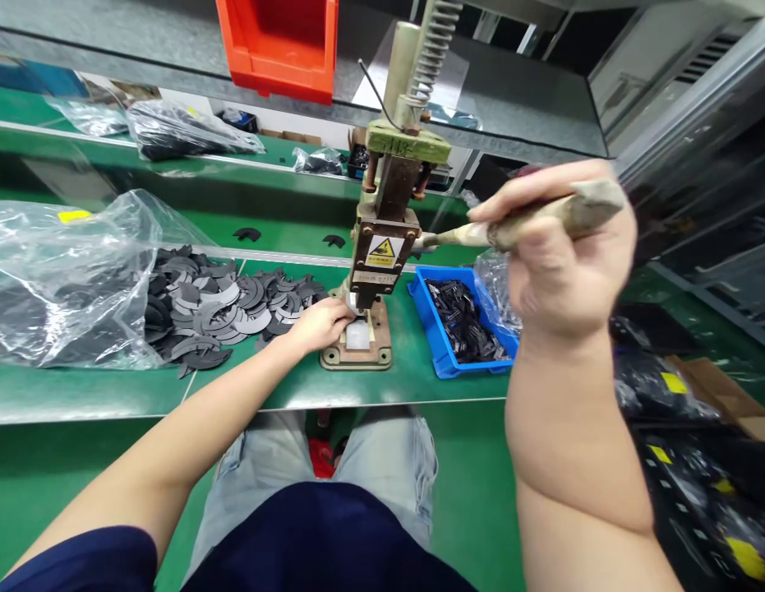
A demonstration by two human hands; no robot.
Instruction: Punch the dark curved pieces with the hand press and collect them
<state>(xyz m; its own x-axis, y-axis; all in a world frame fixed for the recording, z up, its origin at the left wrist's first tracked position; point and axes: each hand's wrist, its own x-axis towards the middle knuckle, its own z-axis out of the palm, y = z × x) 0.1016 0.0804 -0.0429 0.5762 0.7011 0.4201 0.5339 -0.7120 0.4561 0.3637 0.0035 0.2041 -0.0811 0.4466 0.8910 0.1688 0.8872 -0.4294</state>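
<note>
A red bin [283,80] sits toward the left on a gray shelf [530,99] at the far side. Beyond the tabletop [296,393], at far left, lies a clear plastic bag [191,130] with dark contents; a smaller bag [319,161] lies to its right. At right, a cardboard box [706,386] stands beside bags with yellow labels [674,383].

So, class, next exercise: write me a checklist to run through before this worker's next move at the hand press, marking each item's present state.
1. Right hand gripping the press lever: ok, fingers wrapped around it.
2. Left hand kept away from the press head: not ok, fingertips appear right beside its lower end.
3. Workpiece seated on the press base: cannot tell, fingers and press head block the view.
4. Warning label uncovered: ok, it faces the worker.
5. Loose curved pieces off the press base: ok, the pile lies to its left.
6. Blue bin upright: ok, with dark parts inside.
</note>
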